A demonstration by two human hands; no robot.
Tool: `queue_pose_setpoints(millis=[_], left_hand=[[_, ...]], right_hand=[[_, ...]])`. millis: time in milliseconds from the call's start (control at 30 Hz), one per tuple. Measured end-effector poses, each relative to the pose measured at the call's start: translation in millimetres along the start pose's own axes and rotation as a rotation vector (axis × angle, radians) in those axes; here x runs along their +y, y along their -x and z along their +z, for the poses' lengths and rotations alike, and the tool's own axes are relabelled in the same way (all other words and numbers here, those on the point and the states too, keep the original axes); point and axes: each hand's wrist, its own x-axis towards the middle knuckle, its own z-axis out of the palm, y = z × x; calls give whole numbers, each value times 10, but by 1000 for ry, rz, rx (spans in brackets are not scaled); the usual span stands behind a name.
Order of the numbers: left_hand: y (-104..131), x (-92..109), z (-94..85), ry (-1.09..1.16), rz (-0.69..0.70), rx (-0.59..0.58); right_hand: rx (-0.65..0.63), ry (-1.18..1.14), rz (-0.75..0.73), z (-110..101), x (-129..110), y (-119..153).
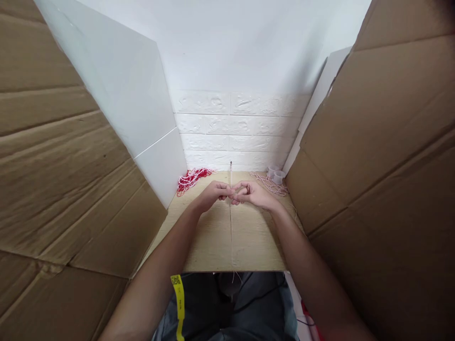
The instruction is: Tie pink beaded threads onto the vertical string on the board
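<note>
A thin cord [231, 237] runs down the middle of the wooden tabletop from a small dark hook or nail [231, 163] at the wall. Both hands meet over this line, fingertips almost touching. My left hand [215, 193] is closed in a pinch on the cord, thumb against the fingers. My right hand [253, 194] is closed too, with thumb and forefinger bent round in a loop and pinching a fine strand. The fingers hide the exact spot where the strands cross. Loose thin ends [233, 277] hang over the table's front edge.
A heap of red and white cord [194, 180] lies at the back left of the tabletop [209, 241]. Pale pink cord [272, 184] and clear plastic rings or cups [276, 175] sit at the back right. Cardboard panels [71, 156] [384, 156] stand on both sides.
</note>
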Motion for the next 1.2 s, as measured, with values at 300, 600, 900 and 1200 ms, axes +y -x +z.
queue_pose_setpoints(millis=[300, 600, 900, 1200], left_hand=[[42, 64, -40, -46, -72, 4], [4, -37, -89, -36, -101, 28], [49, 52, -95, -74, -91, 63], [48, 52, -114, -130, -102, 51]], right_hand=[[35, 184, 30, 2, -18, -1], [-17, 201, -7, -30, -64, 16], [13, 24, -43, -160, -166, 86], [212, -188, -181, -281, -198, 167]])
